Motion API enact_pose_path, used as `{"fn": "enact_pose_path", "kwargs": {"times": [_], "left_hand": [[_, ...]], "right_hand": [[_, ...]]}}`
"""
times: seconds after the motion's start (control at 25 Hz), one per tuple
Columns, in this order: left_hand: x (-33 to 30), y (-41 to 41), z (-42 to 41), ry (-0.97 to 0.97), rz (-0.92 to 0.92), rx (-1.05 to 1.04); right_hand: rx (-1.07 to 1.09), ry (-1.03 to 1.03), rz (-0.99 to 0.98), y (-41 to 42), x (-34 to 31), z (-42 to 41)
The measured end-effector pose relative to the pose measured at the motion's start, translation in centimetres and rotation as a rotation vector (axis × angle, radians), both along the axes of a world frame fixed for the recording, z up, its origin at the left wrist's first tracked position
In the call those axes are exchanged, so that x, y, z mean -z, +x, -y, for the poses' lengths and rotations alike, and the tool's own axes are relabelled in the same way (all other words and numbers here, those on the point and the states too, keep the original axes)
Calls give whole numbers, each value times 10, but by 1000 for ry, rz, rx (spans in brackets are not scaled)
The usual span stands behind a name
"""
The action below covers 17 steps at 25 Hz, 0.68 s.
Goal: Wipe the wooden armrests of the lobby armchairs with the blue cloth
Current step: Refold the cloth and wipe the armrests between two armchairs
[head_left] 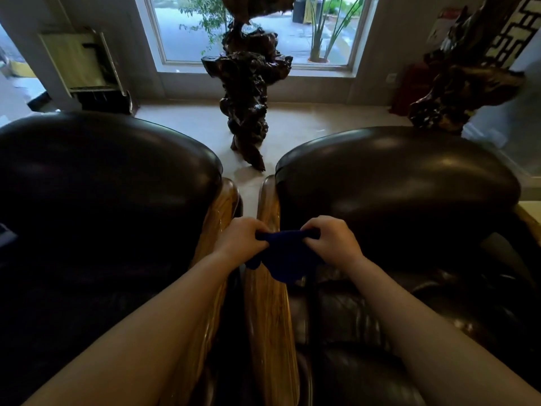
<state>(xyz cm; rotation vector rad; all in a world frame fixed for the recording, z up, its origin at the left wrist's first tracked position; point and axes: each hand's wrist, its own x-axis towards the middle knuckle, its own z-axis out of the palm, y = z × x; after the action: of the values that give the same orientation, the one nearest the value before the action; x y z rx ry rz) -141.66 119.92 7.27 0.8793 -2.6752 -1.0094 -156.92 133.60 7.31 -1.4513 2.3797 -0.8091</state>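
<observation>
Glossy wooden armrest (270,312), matt blue cloth (288,259)

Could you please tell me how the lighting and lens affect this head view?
Head view: bright backlight from the window leaves the dark leather armchairs underexposed; glare streaks the glossy wooden armrest; wide-angle distortion bows the edges; the blue cloth looks nearly black.

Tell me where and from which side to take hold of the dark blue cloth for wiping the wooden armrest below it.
Take the dark blue cloth by its bunched upper edge, coming from above. The left hand and right hand already pinch that edge at either end, so the loose body sags towards the right chair's wooden armrest. One palm-down grip at the middle would probably leave that hanging part free to wipe.
</observation>
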Motion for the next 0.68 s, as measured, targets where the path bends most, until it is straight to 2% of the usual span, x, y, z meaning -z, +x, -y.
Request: {"fn": "enact_pose_path", "kwargs": {"times": [0.28, 0.48, 0.68], "left_hand": [[81, -11, 25, 183, 109, 23], [153, -34, 53, 226, 223, 21], [215, -69, 94, 226, 253, 22]], "right_hand": [[71, 92, 149, 0, 79, 19], [100, 175, 236, -14, 154, 44], [141, 178, 304, -47, 219, 81]]}}
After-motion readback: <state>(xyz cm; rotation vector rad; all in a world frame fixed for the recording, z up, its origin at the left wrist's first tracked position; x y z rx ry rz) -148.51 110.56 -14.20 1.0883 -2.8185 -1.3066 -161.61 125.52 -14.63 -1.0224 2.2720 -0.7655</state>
